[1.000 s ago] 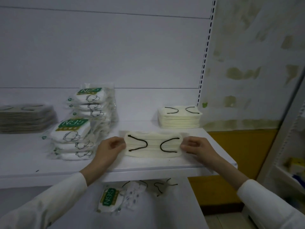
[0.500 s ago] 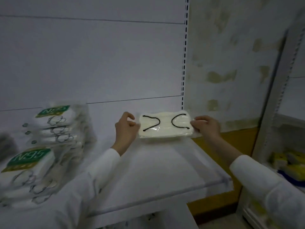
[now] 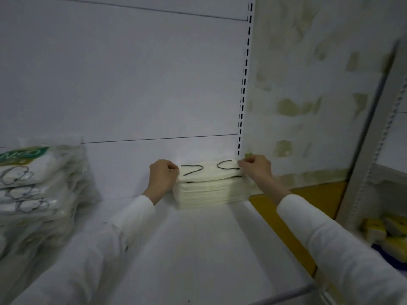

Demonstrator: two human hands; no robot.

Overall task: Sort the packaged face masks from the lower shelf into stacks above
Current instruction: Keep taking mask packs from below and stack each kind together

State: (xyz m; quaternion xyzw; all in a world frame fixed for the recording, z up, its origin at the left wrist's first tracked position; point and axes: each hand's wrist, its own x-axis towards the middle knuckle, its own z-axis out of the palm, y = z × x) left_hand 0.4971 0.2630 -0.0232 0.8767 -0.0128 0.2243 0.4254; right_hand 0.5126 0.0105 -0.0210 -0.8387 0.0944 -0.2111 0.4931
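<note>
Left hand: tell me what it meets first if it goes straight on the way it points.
Probably the white back panel just behind it. The left hand pinches one end of the top mask pack on the stack; depth is unclear.

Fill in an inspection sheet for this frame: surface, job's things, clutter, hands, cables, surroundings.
Surface: white shelf, dimly lit.
Job's things: cream mask stack at the back right corner; top mask with black ear loops lies on it or just above; N95 packet stacks at left, blurred.
Clutter: nothing seen.
Hands: left hand and right hand each pinch one end of the top mask.
Cables: nothing seen.
Surroundings: slotted upright; patchy wall; yellow packs on a neighbouring shelf.
</note>
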